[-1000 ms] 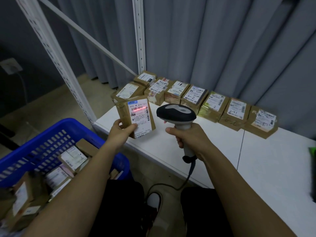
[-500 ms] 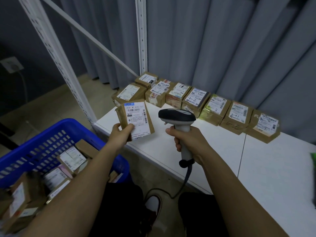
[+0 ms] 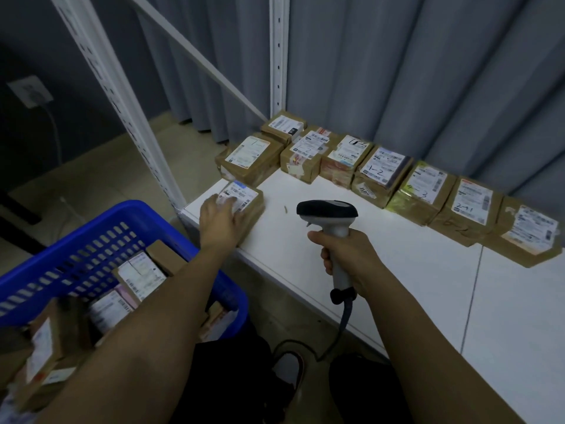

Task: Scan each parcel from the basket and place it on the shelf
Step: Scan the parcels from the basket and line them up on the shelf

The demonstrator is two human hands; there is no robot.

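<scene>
parcel [image 3: 241, 201]: small stiff taped carton, likely light; grip its side edges
left hand [image 3: 220, 223]: resting on it, grip unclear
right hand [image 3: 347, 257]: gripping scanner [image 3: 328, 215]

This is a parcel sorting or storage room, the sort found at a courier pick-up point; a white metal shelf [image 3: 382, 270] on slotted uprights [image 3: 278, 50] carries a row of brown cardboard parcels [image 3: 379, 172], each bearing a printed shipping label, several with handwritten numbers; a blue plastic basket [image 3: 91, 240] on the left holds more labelled parcels; a corded handheld barcode scanner [image 3: 331, 221] is in use above the shelf; grey curtains [image 3: 428, 71] hang behind the rack; the floor is plain tile, and a wall socket [image 3: 30, 90] sits on the dark wall at left.
</scene>
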